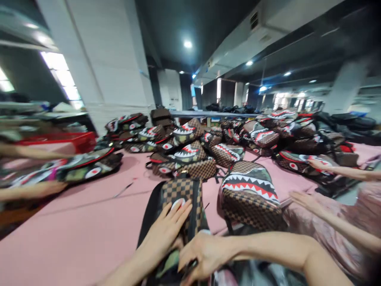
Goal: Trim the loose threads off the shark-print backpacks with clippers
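Observation:
A backpack [179, 190] with brown check and camouflage panels lies in front of me on the pink tabletop [89, 222]. My left hand [170, 223] rests on its front with the fingers stretched out, partly covering a white and red eye patch. Lower down on the same bag, my right hand [205, 253] is closed with bent fingers. What it grips there is hidden beneath the fingers. Just to the right stands another backpack [251, 196], with a red and white shark-mouth print.
Many similar backpacks [190, 153] are heaped across the table's far side. At right, a co-worker's hands [306, 200] are near bags. At left, another person's arms hold a backpack [89, 169] beside a red crate [86, 141]. A thin dark tool [122, 190] lies on the table.

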The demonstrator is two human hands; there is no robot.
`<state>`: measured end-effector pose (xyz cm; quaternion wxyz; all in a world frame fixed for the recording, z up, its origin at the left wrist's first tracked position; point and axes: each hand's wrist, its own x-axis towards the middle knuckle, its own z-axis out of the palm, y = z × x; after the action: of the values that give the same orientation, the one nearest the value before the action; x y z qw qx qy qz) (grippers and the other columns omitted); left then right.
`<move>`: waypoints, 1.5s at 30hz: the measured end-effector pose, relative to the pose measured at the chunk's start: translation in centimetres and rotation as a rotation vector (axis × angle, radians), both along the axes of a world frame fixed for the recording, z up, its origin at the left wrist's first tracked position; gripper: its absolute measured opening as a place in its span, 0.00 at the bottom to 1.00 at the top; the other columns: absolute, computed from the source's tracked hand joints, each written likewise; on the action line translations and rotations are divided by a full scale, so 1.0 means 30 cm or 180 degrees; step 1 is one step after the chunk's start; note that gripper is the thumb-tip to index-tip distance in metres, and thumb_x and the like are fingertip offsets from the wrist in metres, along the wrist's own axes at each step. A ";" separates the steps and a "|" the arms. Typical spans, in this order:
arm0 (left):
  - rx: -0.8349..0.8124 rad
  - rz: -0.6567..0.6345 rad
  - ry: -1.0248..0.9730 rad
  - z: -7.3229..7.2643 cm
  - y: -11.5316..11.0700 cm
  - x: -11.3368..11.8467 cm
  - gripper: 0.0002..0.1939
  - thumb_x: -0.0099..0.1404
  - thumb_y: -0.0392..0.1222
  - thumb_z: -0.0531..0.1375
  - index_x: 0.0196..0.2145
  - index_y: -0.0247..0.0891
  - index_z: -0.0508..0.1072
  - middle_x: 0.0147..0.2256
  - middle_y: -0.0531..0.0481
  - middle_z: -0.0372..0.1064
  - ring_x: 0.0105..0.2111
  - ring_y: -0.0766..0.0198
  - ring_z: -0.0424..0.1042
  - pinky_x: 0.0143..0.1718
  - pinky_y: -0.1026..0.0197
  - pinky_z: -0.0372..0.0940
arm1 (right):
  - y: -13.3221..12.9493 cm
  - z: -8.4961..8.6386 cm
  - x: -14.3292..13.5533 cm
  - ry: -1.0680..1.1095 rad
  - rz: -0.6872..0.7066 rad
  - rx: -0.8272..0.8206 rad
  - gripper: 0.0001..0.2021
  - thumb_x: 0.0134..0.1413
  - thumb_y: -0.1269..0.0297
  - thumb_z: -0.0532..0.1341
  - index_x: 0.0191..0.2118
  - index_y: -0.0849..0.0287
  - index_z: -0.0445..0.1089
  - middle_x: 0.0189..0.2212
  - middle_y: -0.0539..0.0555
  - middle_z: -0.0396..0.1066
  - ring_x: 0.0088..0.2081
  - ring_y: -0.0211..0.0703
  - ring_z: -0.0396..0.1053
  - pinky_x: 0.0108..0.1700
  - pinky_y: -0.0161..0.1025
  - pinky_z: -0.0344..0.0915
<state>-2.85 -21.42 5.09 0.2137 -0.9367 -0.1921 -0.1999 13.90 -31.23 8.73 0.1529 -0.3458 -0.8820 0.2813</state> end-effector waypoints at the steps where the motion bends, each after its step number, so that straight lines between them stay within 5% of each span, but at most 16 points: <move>1: -0.0100 -0.0118 -0.0252 0.012 -0.028 -0.025 0.23 0.60 0.36 0.51 0.53 0.37 0.64 0.54 0.42 0.63 0.55 0.53 0.59 0.54 0.49 0.54 | -0.007 -0.004 0.006 0.0076 0.0111 0.0050 0.07 0.50 0.61 0.62 0.29 0.61 0.71 0.26 0.47 0.71 0.27 0.30 0.67 0.28 0.24 0.57; 4: -0.0741 -0.0379 -0.0862 0.028 -0.141 -0.097 0.13 0.65 0.42 0.50 0.43 0.38 0.70 0.41 0.44 0.71 0.43 0.59 0.68 0.44 0.58 0.62 | -0.028 -0.007 0.035 0.0271 0.0189 0.0268 0.06 0.52 0.65 0.60 0.30 0.62 0.70 0.29 0.50 0.71 0.30 0.33 0.67 0.31 0.26 0.60; 7: -0.1615 -0.0400 -0.0727 0.040 -0.265 -0.147 0.15 0.64 0.52 0.52 0.36 0.40 0.71 0.34 0.48 0.69 0.32 0.63 0.66 0.31 0.64 0.61 | -0.053 0.011 0.057 0.0391 0.0107 0.0264 0.05 0.52 0.66 0.60 0.30 0.62 0.69 0.28 0.51 0.70 0.31 0.33 0.67 0.31 0.27 0.60; 9: -0.1911 -0.0217 -0.0539 0.061 -0.332 -0.157 0.15 0.61 0.54 0.55 0.36 0.40 0.70 0.35 0.49 0.69 0.32 0.63 0.66 0.32 0.63 0.59 | -0.068 0.030 0.063 0.0431 0.0110 0.0248 0.05 0.52 0.66 0.61 0.30 0.62 0.69 0.28 0.51 0.70 0.30 0.34 0.66 0.31 0.28 0.60; 12: -0.1827 0.0486 -0.0576 0.085 -0.394 -0.137 0.10 0.58 0.48 0.61 0.34 0.39 0.70 0.36 0.48 0.69 0.38 0.58 0.65 0.38 0.57 0.56 | -0.086 0.044 0.068 0.0353 0.0096 0.0248 0.05 0.53 0.65 0.60 0.34 0.61 0.68 0.30 0.51 0.68 0.31 0.34 0.65 0.31 0.29 0.59; 15: -0.1521 0.1073 -0.0805 0.050 -0.426 -0.115 0.04 0.58 0.41 0.61 0.29 0.38 0.70 0.33 0.49 0.70 0.38 0.57 0.64 0.38 0.55 0.53 | -0.107 0.011 0.074 -0.0115 -0.0040 0.0632 0.05 0.57 0.70 0.55 0.35 0.61 0.67 0.30 0.51 0.66 0.28 0.33 0.62 0.27 0.30 0.54; 20: -0.1059 0.0776 -0.1361 -0.070 -0.487 -0.130 0.07 0.63 0.32 0.54 0.31 0.38 0.70 0.31 0.54 0.71 0.35 0.63 0.63 0.38 0.57 0.55 | -0.156 -0.124 0.061 -0.0410 0.0014 0.2257 0.10 0.60 0.74 0.49 0.35 0.61 0.67 0.29 0.52 0.68 0.24 0.33 0.58 0.25 0.35 0.49; 24: -0.0968 0.0397 -0.1453 -0.104 -0.492 -0.152 0.09 0.63 0.28 0.52 0.31 0.36 0.71 0.30 0.56 0.71 0.34 0.66 0.63 0.37 0.60 0.58 | -0.163 -0.184 0.056 -0.0279 0.0248 0.2552 0.08 0.58 0.73 0.52 0.39 0.63 0.68 0.35 0.55 0.71 0.25 0.34 0.60 0.25 0.35 0.50; 29: -0.1107 -0.0083 -0.1478 -0.104 -0.468 -0.154 0.10 0.65 0.31 0.50 0.31 0.34 0.70 0.29 0.52 0.71 0.32 0.65 0.63 0.35 0.60 0.60 | -0.152 -0.166 0.093 -0.0162 0.0363 0.1878 0.12 0.61 0.74 0.48 0.41 0.63 0.68 0.31 0.54 0.72 0.24 0.33 0.63 0.24 0.34 0.52; 34: -0.1156 -0.0124 -0.1378 -0.077 -0.468 -0.128 0.13 0.64 0.28 0.47 0.33 0.32 0.71 0.28 0.50 0.70 0.31 0.65 0.63 0.35 0.60 0.60 | -0.165 -0.166 0.156 0.0633 0.0206 0.0796 0.14 0.63 0.63 0.49 0.46 0.60 0.68 0.37 0.56 0.72 0.32 0.37 0.70 0.30 0.34 0.62; 37: -0.1125 -0.0060 -0.1464 -0.075 -0.470 -0.105 0.11 0.63 0.28 0.50 0.30 0.34 0.70 0.29 0.50 0.70 0.31 0.65 0.62 0.36 0.59 0.59 | -0.182 -0.182 0.191 0.1460 -0.0652 0.0014 0.10 0.59 0.62 0.54 0.38 0.56 0.73 0.35 0.54 0.74 0.34 0.39 0.71 0.34 0.36 0.66; 41: -0.1115 -0.0007 -0.1620 -0.083 -0.466 -0.081 0.09 0.60 0.26 0.52 0.29 0.34 0.70 0.28 0.50 0.68 0.31 0.65 0.61 0.37 0.58 0.59 | -0.213 -0.198 0.224 0.1980 -0.2133 -0.0095 0.08 0.58 0.67 0.55 0.35 0.55 0.72 0.28 0.52 0.73 0.30 0.39 0.71 0.33 0.37 0.66; 45: -0.1099 -0.0072 -0.1576 -0.078 -0.460 -0.072 0.09 0.60 0.26 0.53 0.29 0.35 0.70 0.27 0.51 0.67 0.31 0.65 0.61 0.37 0.58 0.58 | -0.232 -0.204 0.213 0.1915 -0.2608 -0.0714 0.07 0.52 0.63 0.61 0.36 0.57 0.72 0.27 0.51 0.71 0.29 0.39 0.68 0.30 0.35 0.65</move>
<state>-5.02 -35.23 2.76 -0.0043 -0.8841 -0.2590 -0.3889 20.27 -38.19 2.60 0.4592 -0.5808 -0.5558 0.3781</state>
